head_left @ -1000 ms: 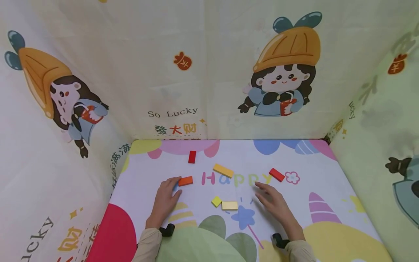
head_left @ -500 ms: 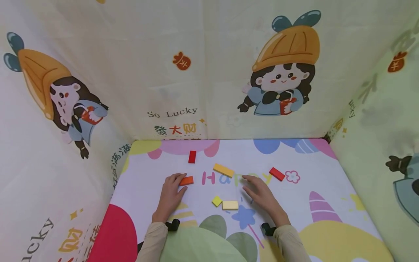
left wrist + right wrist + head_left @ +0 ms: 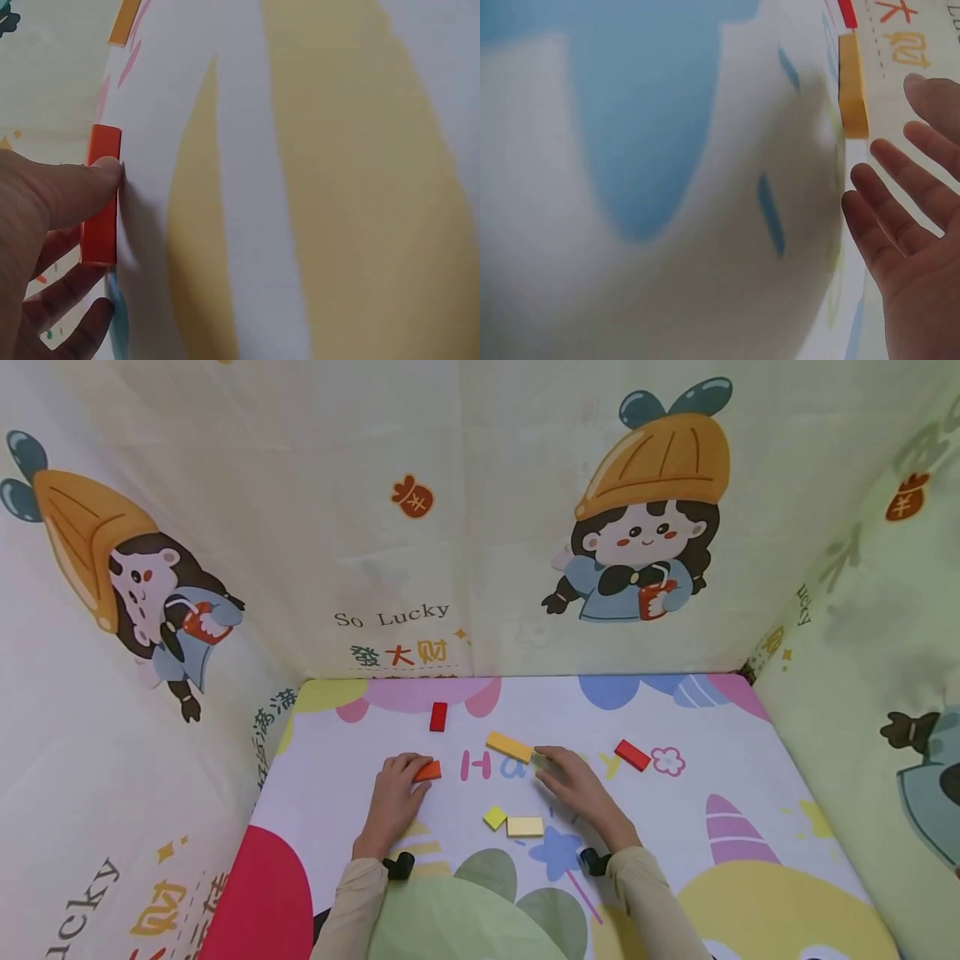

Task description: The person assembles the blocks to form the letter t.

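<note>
My left hand pinches an orange block on the left of the printed mat. In the left wrist view, the thumb presses the near face of this orange block, and the fingers are partly hidden behind it. My right hand reaches in from the right, its fingertips at the right end of a long yellow-orange block. Seen from the right wrist, the fingers of the hand are spread and relaxed, just beside the yellow-orange block, with nothing in the palm.
One red block lies farther back on the mat, another red block to the right. A small yellow block and a cream block lie side by side between the forearms. Printed cloth walls enclose the mat.
My right hand has moved left and away from me to the yellow-orange block. My left hand has closed around the orange block, which has barely shifted.
</note>
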Demonstrator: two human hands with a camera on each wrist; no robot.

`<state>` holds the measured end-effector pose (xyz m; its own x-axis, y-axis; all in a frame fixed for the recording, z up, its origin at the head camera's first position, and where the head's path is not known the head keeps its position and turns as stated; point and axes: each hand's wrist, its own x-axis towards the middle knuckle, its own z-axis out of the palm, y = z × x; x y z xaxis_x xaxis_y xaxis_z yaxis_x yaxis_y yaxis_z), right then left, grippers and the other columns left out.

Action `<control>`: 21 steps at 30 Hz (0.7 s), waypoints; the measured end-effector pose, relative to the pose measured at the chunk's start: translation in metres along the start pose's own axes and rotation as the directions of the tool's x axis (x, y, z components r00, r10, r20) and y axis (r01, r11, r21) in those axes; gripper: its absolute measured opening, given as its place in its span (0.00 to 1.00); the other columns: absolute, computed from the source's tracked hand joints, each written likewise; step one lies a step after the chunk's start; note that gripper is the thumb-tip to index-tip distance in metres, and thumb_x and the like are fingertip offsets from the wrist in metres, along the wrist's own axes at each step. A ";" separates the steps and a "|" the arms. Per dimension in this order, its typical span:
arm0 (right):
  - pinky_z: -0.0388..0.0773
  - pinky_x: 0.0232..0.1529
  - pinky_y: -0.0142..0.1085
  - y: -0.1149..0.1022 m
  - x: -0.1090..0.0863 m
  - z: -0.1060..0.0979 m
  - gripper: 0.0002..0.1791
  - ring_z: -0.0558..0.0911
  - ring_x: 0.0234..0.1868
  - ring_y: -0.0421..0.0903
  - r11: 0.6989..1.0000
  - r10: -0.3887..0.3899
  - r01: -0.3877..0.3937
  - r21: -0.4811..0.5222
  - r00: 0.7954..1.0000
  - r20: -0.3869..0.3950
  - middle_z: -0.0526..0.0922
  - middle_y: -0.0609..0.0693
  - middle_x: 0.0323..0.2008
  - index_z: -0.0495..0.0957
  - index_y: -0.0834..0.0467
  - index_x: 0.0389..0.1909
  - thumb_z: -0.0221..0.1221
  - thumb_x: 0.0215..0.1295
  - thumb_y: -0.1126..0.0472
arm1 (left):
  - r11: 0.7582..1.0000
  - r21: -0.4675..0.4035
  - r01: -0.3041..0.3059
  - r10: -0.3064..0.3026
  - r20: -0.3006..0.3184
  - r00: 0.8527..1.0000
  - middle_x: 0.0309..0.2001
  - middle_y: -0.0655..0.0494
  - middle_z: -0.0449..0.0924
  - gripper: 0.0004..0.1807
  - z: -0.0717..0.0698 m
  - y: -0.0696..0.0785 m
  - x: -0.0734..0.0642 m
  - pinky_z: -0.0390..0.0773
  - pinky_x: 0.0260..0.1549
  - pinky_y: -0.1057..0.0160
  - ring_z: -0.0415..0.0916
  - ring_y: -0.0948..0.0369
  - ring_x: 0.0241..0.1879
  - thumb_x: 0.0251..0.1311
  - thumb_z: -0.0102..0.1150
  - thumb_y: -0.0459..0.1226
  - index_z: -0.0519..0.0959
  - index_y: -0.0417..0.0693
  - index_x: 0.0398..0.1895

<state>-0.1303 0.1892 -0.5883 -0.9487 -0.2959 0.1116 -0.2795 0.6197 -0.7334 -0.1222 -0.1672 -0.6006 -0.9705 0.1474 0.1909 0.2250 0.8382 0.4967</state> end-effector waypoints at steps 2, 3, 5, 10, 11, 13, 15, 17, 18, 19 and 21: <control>0.74 0.69 0.59 -0.002 0.005 0.001 0.27 0.78 0.68 0.59 1.000 -0.002 0.001 0.012 1.000 0.009 0.81 0.56 0.65 0.76 0.56 0.69 0.66 0.71 0.57 | 1.000 -0.004 0.002 -0.002 0.005 1.000 0.59 0.51 0.81 0.24 0.000 0.000 0.001 0.77 0.59 0.44 0.73 0.47 0.60 0.62 0.74 0.36 0.83 0.53 0.62; 0.74 0.69 0.58 -0.002 0.008 0.002 0.26 0.78 0.68 0.58 1.000 0.006 -0.006 0.009 1.000 0.017 0.81 0.56 0.66 0.76 0.56 0.69 0.66 0.71 0.57 | 1.000 -0.006 0.003 -0.003 0.006 1.000 0.59 0.50 0.81 0.24 0.000 0.001 0.002 0.76 0.59 0.44 0.73 0.47 0.60 0.62 0.74 0.36 0.83 0.53 0.62; 0.73 0.70 0.57 -0.003 0.013 0.005 0.26 0.78 0.69 0.58 1.000 0.016 -0.017 0.010 0.999 0.031 0.81 0.55 0.66 0.76 0.57 0.68 0.65 0.72 0.57 | 1.000 -0.009 0.014 -0.014 0.021 1.000 0.60 0.50 0.81 0.24 0.000 0.002 0.003 0.76 0.60 0.44 0.73 0.47 0.61 0.62 0.73 0.36 0.83 0.54 0.62; 0.73 0.71 0.56 -0.005 0.023 0.011 0.24 0.78 0.67 0.59 1.000 0.008 -0.008 -0.017 1.000 0.020 0.82 0.57 0.64 0.77 0.59 0.66 0.65 0.72 0.59 | 0.999 -0.010 0.036 -0.035 0.043 0.998 0.60 0.51 0.81 0.24 0.001 0.003 0.006 0.76 0.60 0.45 0.72 0.48 0.60 0.63 0.73 0.37 0.82 0.54 0.63; 0.73 0.71 0.56 -0.006 0.025 0.012 0.24 0.79 0.66 0.59 1.000 0.002 -0.002 -0.026 1.000 0.015 0.82 0.58 0.64 0.78 0.60 0.65 0.66 0.71 0.60 | 0.999 -0.009 0.034 -0.034 0.042 0.999 0.59 0.51 0.81 0.24 0.002 0.003 0.006 0.76 0.59 0.46 0.73 0.49 0.60 0.63 0.73 0.37 0.82 0.54 0.63; 0.74 0.69 0.56 -0.008 0.028 0.014 0.24 0.79 0.64 0.59 0.999 -0.016 0.016 -0.048 1.000 0.005 0.82 0.59 0.62 0.78 0.61 0.64 0.66 0.70 0.61 | 0.999 -0.019 0.037 -0.037 0.041 0.998 0.59 0.51 0.81 0.24 0.002 0.004 0.007 0.78 0.60 0.47 0.72 0.49 0.59 0.63 0.72 0.37 0.82 0.54 0.63; 0.74 0.69 0.56 -0.010 0.031 0.017 0.24 0.79 0.64 0.59 0.998 -0.006 0.006 -0.060 1.000 0.003 0.83 0.59 0.62 0.78 0.61 0.64 0.67 0.70 0.61 | 0.998 -0.032 0.045 -0.043 0.047 0.998 0.59 0.51 0.81 0.24 0.002 0.006 0.008 0.79 0.60 0.48 0.72 0.50 0.59 0.64 0.72 0.36 0.82 0.53 0.63; 0.74 0.69 0.55 -0.012 0.034 0.020 0.23 0.79 0.63 0.59 0.997 0.004 -0.004 -0.071 1.000 0.004 0.83 0.58 0.62 0.78 0.61 0.64 0.67 0.70 0.61 | 0.997 -0.050 0.060 -0.057 0.062 0.996 0.59 0.51 0.80 0.24 0.002 0.008 0.008 0.80 0.60 0.49 0.72 0.50 0.60 0.64 0.71 0.36 0.82 0.53 0.64; 0.75 0.68 0.55 -0.013 0.035 0.021 0.23 0.79 0.63 0.59 0.997 0.008 -0.008 -0.074 1.000 0.001 0.83 0.58 0.62 0.79 0.60 0.64 0.67 0.70 0.60 | 0.996 -0.062 0.067 -0.063 0.069 0.996 0.59 0.51 0.80 0.24 0.002 0.009 0.009 0.81 0.60 0.49 0.72 0.50 0.60 0.65 0.71 0.36 0.82 0.53 0.64; 0.75 0.68 0.55 -0.014 0.036 0.022 0.23 0.78 0.63 0.58 0.997 0.017 -0.017 -0.076 1.000 -0.003 0.83 0.58 0.62 0.79 0.60 0.63 0.67 0.70 0.60 | 0.995 -0.067 0.073 -0.068 0.076 0.995 0.60 0.51 0.80 0.24 0.003 0.011 0.009 0.81 0.60 0.50 0.71 0.50 0.60 0.65 0.70 0.36 0.81 0.53 0.64; 0.75 0.68 0.54 -0.016 0.038 0.025 0.22 0.78 0.62 0.58 0.996 0.026 -0.026 -0.083 1.000 -0.009 0.83 0.57 0.62 0.79 0.59 0.62 0.67 0.70 0.60 | 0.994 -0.077 0.079 -0.072 0.083 0.994 0.60 0.51 0.80 0.24 0.003 0.013 0.011 0.81 0.61 0.50 0.71 0.50 0.60 0.65 0.70 0.36 0.81 0.53 0.65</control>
<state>-0.1578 0.1502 -0.5895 -0.9569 -0.2729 0.0990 -0.2657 0.6857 -0.6777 -0.1299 -0.1535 -0.5951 -0.9880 0.1297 0.0837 0.1541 0.8044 0.5737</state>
